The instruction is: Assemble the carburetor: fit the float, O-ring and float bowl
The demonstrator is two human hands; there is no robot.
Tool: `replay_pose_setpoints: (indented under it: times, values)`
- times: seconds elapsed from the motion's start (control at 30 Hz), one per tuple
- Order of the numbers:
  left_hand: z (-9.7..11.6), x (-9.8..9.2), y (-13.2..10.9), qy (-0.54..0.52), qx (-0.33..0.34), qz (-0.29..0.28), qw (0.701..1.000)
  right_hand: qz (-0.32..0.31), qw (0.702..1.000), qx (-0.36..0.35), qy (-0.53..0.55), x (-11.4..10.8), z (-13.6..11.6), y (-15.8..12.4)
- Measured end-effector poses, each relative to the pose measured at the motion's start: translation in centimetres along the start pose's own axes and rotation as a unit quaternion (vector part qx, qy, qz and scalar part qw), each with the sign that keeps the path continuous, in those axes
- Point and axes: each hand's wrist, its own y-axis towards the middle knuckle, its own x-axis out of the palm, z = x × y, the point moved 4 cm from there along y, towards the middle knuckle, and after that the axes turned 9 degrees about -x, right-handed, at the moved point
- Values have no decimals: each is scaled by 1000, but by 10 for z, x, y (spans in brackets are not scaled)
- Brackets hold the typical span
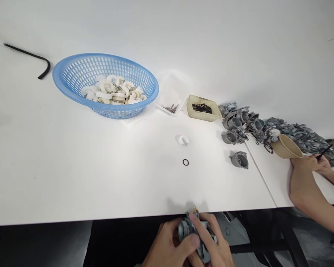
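Both my hands hold one grey metal carburetor body (187, 227) just below the near edge of the white table (72, 178). My left hand (167, 246) wraps its left side with the thumb across the part. My right hand (214, 244) grips it from the right, fingers curled over the top. A small brass tip sticks up from the part. On the table ahead lie a black O-ring (185, 162), a small white plastic piece (183, 140) and a single grey metal bowl cover (239, 160).
A blue mesh basket (72, 74) of white plastic floats stands far left. A clear tray of pins (170, 100), a beige tray of black rings (202, 108) and a pile of grey castings (267, 128) lie right. A co-worker's hands (314, 163) work at right beside a paper cup (287, 147).
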Motion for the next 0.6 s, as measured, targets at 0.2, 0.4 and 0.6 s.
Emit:
replay_pose_setpoints:
  times: [0.2, 0.4, 0.6]
  values:
    - [-13, 12, 2, -79, -36, 82, 993, -3, 997, 50, 57, 6, 5, -1]
    - [-21, 24, 1, -170, -61, 102, 978, 10, 1000, 6, 0, 4, 5, 3]
    - [-25, 28, 1, -185, -35, 146, 971, 23, 998, -29, -49, -2, -7, 8]
